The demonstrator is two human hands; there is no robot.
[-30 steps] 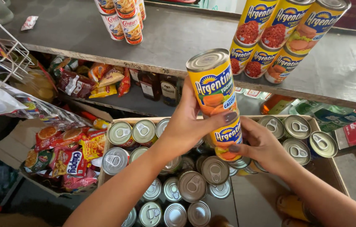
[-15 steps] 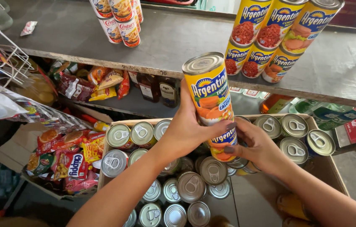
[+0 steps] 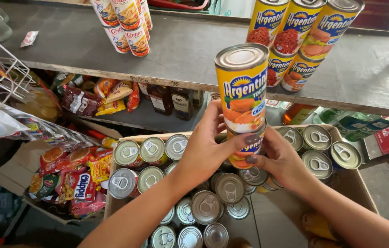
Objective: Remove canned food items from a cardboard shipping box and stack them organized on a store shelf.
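Observation:
Two yellow tins are stacked one on the other in my hands, above an open cardboard box (image 3: 362, 193). My left hand (image 3: 206, 149) wraps the side of the stack where the upper tin (image 3: 242, 87) meets the lower tin (image 3: 249, 149). My right hand (image 3: 281, 160) cups the lower tin from the right and beneath. The box below holds several silver-topped tins (image 3: 215, 204) with pull rings.
A grey shelf (image 3: 180, 50) runs across the top, with stacked yellow tins (image 3: 302, 36) at the right and white-labelled tins (image 3: 123, 23) at the left. Bottles (image 3: 171, 101) and snack packets (image 3: 73, 177) sit lower left. A wire rack (image 3: 2, 78) juts in from the left.
Both hands have lifted the stacked pair of tins a little higher and slightly right, towards the shelf. The grip on them is the same.

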